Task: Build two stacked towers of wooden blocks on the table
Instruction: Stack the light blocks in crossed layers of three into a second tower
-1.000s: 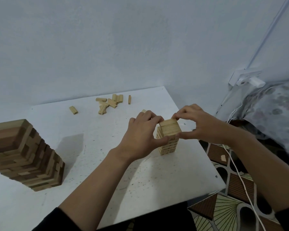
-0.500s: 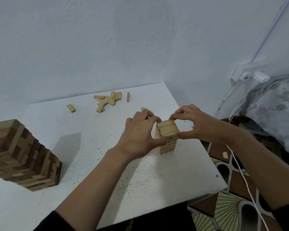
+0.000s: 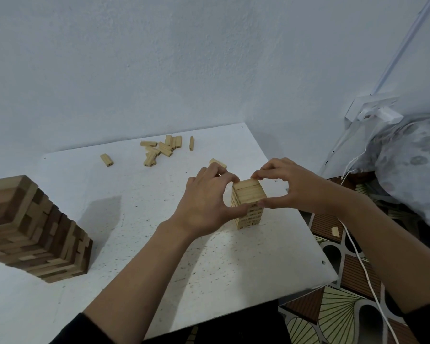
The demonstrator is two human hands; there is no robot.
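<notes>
A small tower of pale wooden blocks (image 3: 249, 194) stands near the right edge of the white table (image 3: 159, 244). My left hand (image 3: 205, 202) cups its left side, thumb and forefinger pinching the top layers. My right hand (image 3: 287, 186) grips the right side the same way, fingertips on the top block. A large tower of light and dark wooden blocks (image 3: 32, 232) stands at the table's left, partly cut off by the frame. Several loose pale blocks (image 3: 160, 150) lie scattered at the back, one single block (image 3: 106, 160) to their left and another (image 3: 218, 163) just behind my left hand.
A wall runs behind the table and along its right side. A white cable (image 3: 358, 254) hangs from a wall socket (image 3: 372, 111) down over the patterned floor (image 3: 338, 306). Grey patterned fabric (image 3: 412, 165) lies at the right. One small block (image 3: 335, 231) rests on the floor.
Both hands stay clasped on the small tower's top with only slight finger shifts. The view has tilted a little, so the table sits lower in the frame.
</notes>
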